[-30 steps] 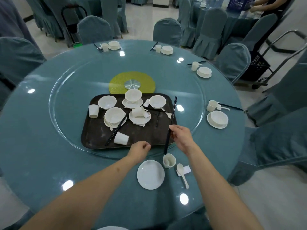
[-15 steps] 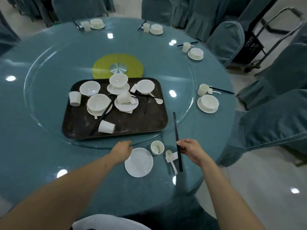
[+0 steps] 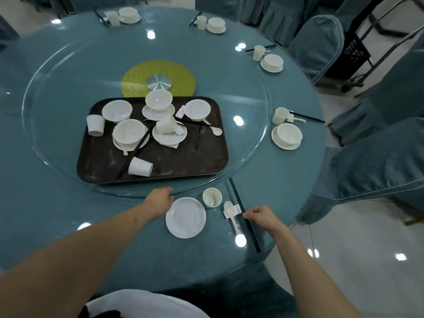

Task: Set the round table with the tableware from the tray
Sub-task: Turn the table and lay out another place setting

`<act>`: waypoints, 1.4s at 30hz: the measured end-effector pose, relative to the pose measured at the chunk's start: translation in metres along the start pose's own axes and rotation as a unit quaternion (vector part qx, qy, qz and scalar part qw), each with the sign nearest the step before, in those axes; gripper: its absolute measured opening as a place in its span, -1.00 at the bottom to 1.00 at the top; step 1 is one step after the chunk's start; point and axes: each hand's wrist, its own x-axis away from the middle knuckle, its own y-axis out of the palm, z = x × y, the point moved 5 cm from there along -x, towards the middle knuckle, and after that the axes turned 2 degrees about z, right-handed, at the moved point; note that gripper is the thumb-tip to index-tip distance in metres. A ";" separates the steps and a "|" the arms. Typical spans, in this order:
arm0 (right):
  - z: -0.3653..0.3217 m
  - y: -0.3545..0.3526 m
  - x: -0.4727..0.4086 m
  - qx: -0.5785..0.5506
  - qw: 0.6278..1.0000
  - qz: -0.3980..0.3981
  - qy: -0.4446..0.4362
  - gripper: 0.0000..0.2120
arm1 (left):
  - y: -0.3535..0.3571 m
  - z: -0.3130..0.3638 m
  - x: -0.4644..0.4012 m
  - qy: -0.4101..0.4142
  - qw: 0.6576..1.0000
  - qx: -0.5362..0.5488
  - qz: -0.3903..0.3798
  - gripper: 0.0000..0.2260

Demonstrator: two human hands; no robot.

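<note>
The right hand (image 3: pixel 260 216) pinches a pair of black chopsticks (image 3: pixel 244 214), which lie across a white rest (image 3: pixel 233 210) just right of the white saucer (image 3: pixel 185 217). A spoon (image 3: pixel 231 212) lies between them, a small cup (image 3: pixel 212 197) just beyond the saucer. The left hand (image 3: pixel 160 198), fingers curled, rests on the glass turntable's (image 3: pixel 257 143) edge left of the saucer, below the brown tray (image 3: pixel 179 161).

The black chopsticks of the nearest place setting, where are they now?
In the head view, the chopsticks lie low right on the rest, beside the spoon, under the right hand.
</note>
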 end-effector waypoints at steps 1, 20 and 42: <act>0.001 0.001 -0.001 0.010 1.000 0.000 0.002 -0.85 | 0.000 -0.001 0.000 -0.001 1.000 0.001 -0.002 -0.61; 0.010 0.005 -0.010 0.060 0.997 0.031 0.024 -0.77 | -0.001 -0.005 -0.001 -0.012 1.000 0.008 -0.023 -0.59; 0.013 0.005 -0.009 0.009 0.998 0.050 0.029 -0.88 | -0.005 -0.002 0.001 -0.007 0.999 0.011 -0.043 -0.57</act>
